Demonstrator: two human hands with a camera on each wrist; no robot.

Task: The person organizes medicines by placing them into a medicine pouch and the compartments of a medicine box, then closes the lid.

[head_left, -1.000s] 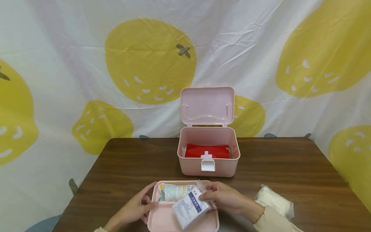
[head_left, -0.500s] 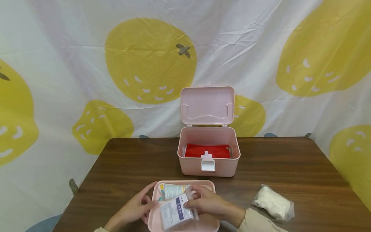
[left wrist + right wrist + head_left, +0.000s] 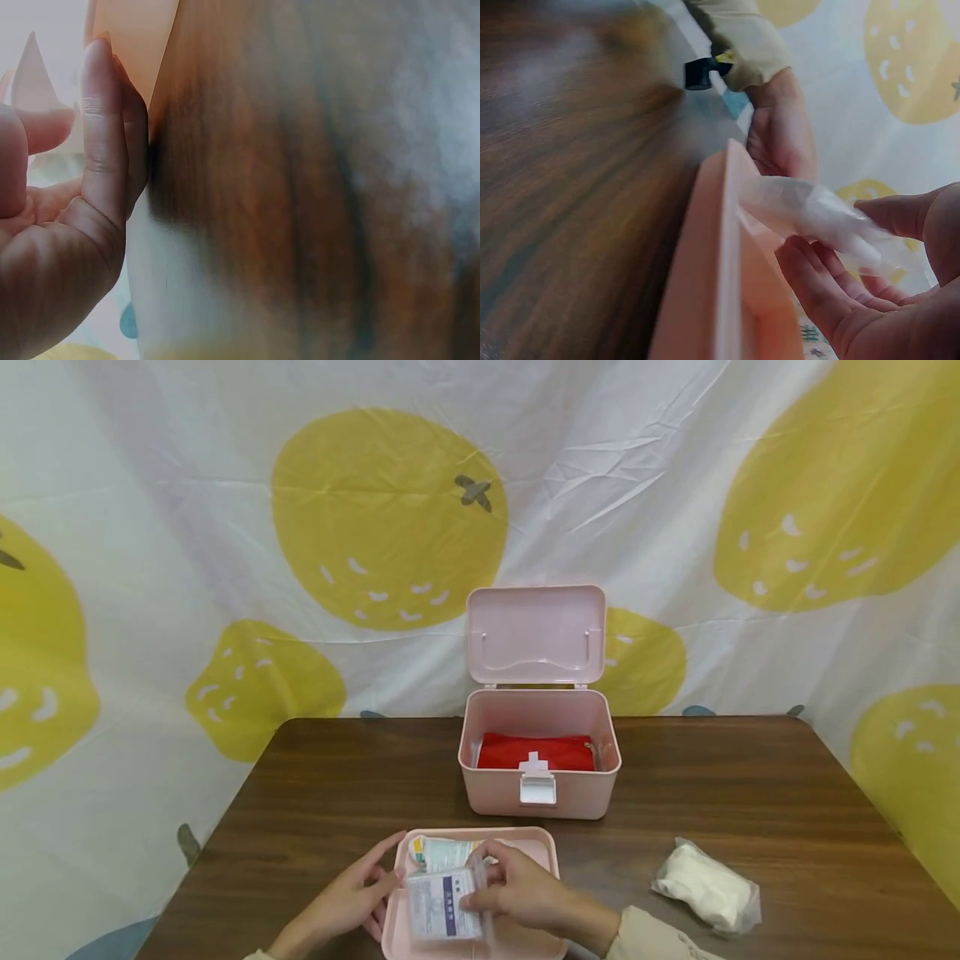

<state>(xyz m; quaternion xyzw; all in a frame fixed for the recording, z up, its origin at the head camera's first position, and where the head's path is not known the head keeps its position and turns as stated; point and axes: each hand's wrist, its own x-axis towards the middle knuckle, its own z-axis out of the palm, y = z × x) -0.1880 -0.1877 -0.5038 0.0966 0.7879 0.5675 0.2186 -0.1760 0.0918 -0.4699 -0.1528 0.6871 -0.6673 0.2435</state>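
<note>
In the head view my right hand (image 3: pixel 525 893) grips a white bandage packet (image 3: pixel 438 906) with a purple label band, in a clear plastic bag. Its thumb lies on the near face, fingers behind. The packet is tilted over the front part of a shallow pink tray (image 3: pixel 551 935). My left hand (image 3: pixel 345 897) rests along the tray's left edge, fingers fairly straight against the outer wall, thumb at the rim. Behind the packet, a pale green wrapped package (image 3: pixel 446 853) lies in the tray's back compartment, partly hidden. The right wrist view shows the bag (image 3: pixel 810 210) between thumb and fingers, blurred.
A pink box (image 3: pixel 487 793) stands behind the tray, lid (image 3: pixel 536 635) raised, with a red pouch (image 3: pixel 536 750) inside. To the right, a clear bag of white material (image 3: pixel 708 889) lies on the wooden table (image 3: pixel 337 777). A lemon-print cloth (image 3: pixel 390 518) hangs behind.
My right hand has moved left with the bandage packet, which has turned more level and now sits over the tray's left half. The left hand has stayed nearly still at the tray edge.
</note>
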